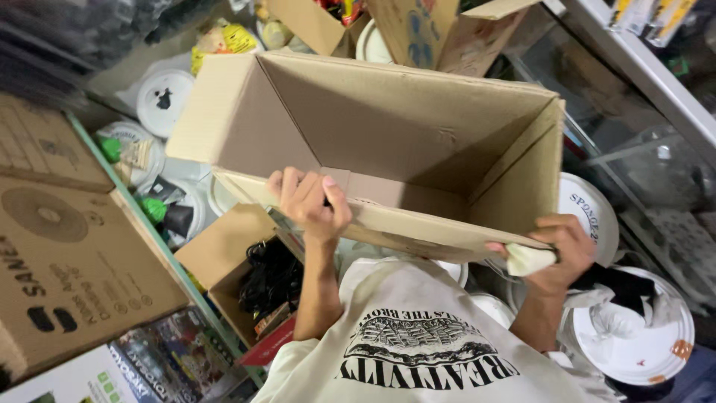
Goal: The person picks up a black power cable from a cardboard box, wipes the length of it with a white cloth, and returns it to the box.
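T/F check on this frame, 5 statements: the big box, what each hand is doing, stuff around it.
1. The large cardboard box is open and shows nothing inside. True.
2. The left hand grips the near edge of the box, fingers curled over it. True.
3. The right hand is bare, holding nothing. False: it pinches a pale cloth at the box's near right corner.
4. The smaller open box below the left hand has only white lids in it. False: it holds a tangle of black cords.
5. White round bucket lids lie to the right of the person. True.
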